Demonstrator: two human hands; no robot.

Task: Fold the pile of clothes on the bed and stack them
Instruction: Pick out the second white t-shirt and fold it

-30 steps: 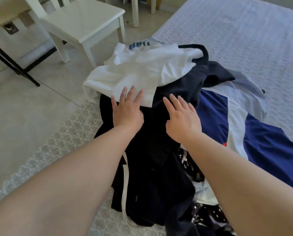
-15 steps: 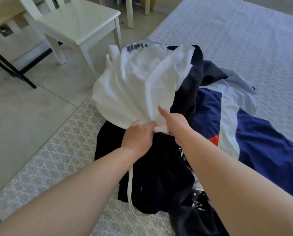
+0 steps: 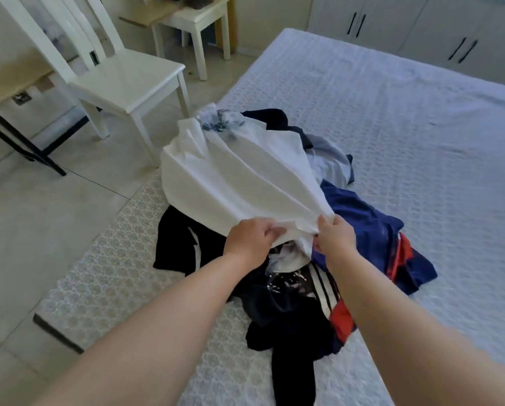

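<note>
Both hands pinch the near hem of a white shirt (image 3: 239,177): left hand (image 3: 250,240), right hand (image 3: 335,237), 2 grips close together. Shirt drapes over the clothes pile (image 3: 289,288) at the bed (image 3: 421,127)'s left edge. Looks light, limp, likely to sag; better held at shoulders or hem corners.

Both hands are gripping the near edge of a white garment (image 3: 236,183): the left hand (image 3: 250,241) and right hand (image 3: 335,238) are pinching it above the dark clothes pile (image 3: 289,303), which is lying on the bed (image 3: 421,127).
</note>
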